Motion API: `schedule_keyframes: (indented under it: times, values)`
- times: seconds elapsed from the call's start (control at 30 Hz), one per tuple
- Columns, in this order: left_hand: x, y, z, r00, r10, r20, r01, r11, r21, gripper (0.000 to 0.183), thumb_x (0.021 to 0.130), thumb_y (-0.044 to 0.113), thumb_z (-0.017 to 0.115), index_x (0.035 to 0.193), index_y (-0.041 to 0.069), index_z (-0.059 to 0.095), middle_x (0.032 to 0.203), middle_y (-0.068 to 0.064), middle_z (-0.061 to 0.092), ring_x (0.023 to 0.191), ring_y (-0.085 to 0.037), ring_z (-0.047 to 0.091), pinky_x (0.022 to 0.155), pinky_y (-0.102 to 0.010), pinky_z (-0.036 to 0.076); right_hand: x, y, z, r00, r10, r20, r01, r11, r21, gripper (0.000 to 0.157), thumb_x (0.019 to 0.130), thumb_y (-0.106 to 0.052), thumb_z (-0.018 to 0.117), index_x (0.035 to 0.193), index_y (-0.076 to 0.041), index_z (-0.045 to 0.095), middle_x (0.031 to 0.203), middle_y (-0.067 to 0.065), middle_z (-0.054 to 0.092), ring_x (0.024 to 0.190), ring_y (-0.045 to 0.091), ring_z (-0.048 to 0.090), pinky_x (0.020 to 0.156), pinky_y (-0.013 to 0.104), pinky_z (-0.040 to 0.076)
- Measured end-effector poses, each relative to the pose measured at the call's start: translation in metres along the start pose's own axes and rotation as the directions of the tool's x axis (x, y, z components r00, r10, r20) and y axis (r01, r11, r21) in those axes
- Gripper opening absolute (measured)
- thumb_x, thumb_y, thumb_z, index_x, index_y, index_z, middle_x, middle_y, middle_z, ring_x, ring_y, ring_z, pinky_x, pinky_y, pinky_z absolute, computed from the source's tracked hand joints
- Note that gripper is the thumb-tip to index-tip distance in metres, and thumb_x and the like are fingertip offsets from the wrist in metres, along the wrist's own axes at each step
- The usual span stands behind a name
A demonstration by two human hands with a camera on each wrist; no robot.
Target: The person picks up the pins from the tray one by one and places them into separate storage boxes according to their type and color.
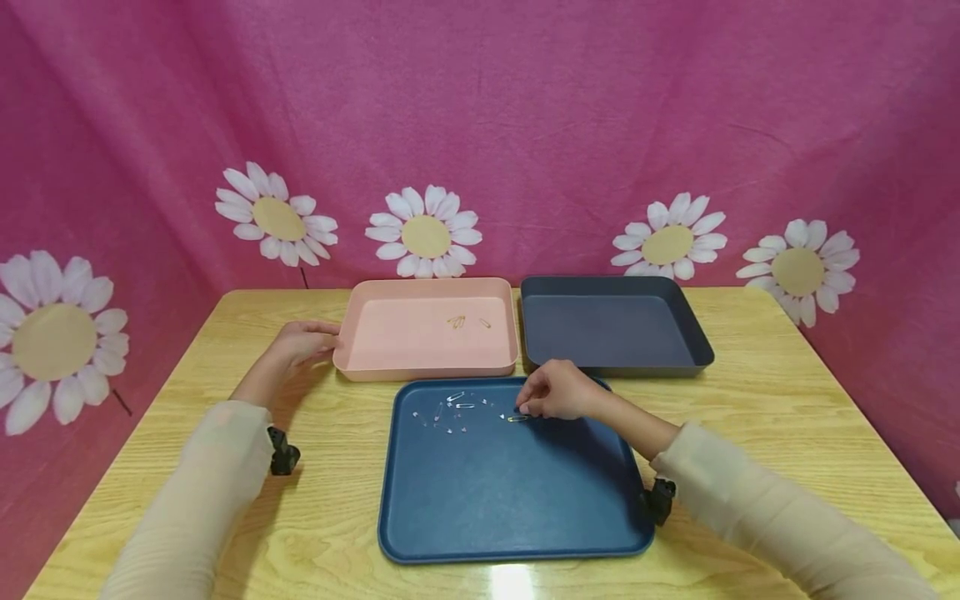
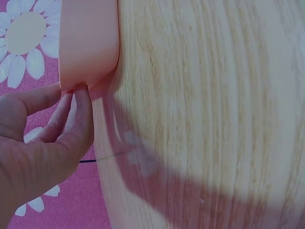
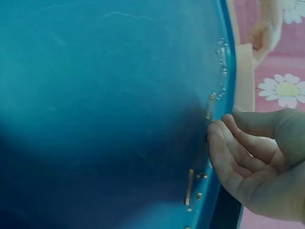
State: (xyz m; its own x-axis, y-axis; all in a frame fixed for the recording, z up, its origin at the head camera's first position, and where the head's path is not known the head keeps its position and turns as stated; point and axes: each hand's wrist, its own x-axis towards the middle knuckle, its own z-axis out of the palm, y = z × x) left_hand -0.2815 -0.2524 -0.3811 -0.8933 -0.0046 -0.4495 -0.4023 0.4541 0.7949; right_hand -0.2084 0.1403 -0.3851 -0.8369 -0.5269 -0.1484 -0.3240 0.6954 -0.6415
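Observation:
At the back left my left hand [image 1: 303, 343] grips the left end of the pink tray [image 1: 420, 367], thumb and fingers on its rim [image 2: 71, 88]. Gold safety pins [image 1: 457, 322] lie in that tray. My right hand [image 1: 558, 390] is low over the far side of the blue tray [image 1: 510, 492], fingertips down among small pins and bits. A gold safety pin [image 1: 517, 418] lies beside them. Whether these fingertips [image 3: 217, 126] pinch anything is hidden. Silver safety pins [image 1: 456, 397] and small clips are scattered to the left on the blue tray.
A dark grey tray [image 1: 615, 371] stands at the back right, beside the pink one. All three trays are on a wooden table [image 1: 315, 500]. Behind the table hangs a pink cloth [image 1: 525, 125] printed with daisies.

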Motion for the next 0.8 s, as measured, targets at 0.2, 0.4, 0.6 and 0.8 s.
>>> schedule_keyframes:
  times: [0.2, 0.4, 0.6, 0.8]
  values:
    - [0.001, -0.002, -0.002, 0.999, 0.037, 0.011, -0.036, 0.999, -0.036, 0.046, 0.092, 0.014, 0.06, 0.133, -0.006, 0.051, 0.129, -0.021, 0.055, 0.091, -0.009, 0.062, 0.097, -0.03, 0.053, -0.001, 0.001, 0.009, 0.998, -0.041, -0.038, 0.039, 0.997, -0.063, 0.007, 0.082, -0.008, 0.073, 0.087, -0.004, 0.077, 0.076, 0.006, 0.074, 0.06, 0.002, 0.056, 0.056, 0.017, 0.05]
    - [0.004, -0.006, -0.003, 0.998, 0.051, 0.029, -0.047, 0.994, -0.103, 0.043, 0.091, 0.011, 0.062, 0.128, -0.008, 0.054, 0.106, -0.009, 0.063, 0.087, -0.008, 0.061, 0.094, -0.03, 0.054, -0.001, -0.001, 0.018, 0.99, -0.082, -0.111, 0.065, 0.987, -0.15, 0.003, 0.08, -0.008, 0.076, 0.078, -0.005, 0.076, 0.073, 0.003, 0.073, 0.062, 0.001, 0.057, 0.058, 0.016, 0.05]
    - [0.002, -0.002, 0.001, 0.999, 0.034, 0.005, -0.033, 0.998, -0.049, 0.048, 0.095, 0.01, 0.054, 0.138, -0.009, 0.043, 0.121, -0.015, 0.056, 0.08, 0.0, 0.058, 0.09, -0.022, 0.054, -0.001, -0.006, 0.024, 0.982, -0.106, -0.157, 0.08, 0.983, -0.164, 0.007, 0.076, -0.005, 0.078, 0.073, -0.004, 0.072, 0.07, 0.004, 0.072, 0.061, 0.003, 0.061, 0.056, 0.014, 0.051]
    - [0.0, -0.003, 0.0, 0.999, 0.039, 0.013, -0.038, 0.997, -0.07, 0.048, 0.095, 0.008, 0.054, 0.138, -0.01, 0.043, 0.111, -0.008, 0.058, 0.075, 0.003, 0.057, 0.084, -0.018, 0.055, -0.001, -0.006, 0.029, 0.977, -0.118, -0.179, 0.084, 0.979, -0.185, 0.011, 0.076, -0.006, 0.078, 0.068, -0.006, 0.07, 0.065, 0.002, 0.069, 0.057, 0.0, 0.054, 0.054, 0.013, 0.046]
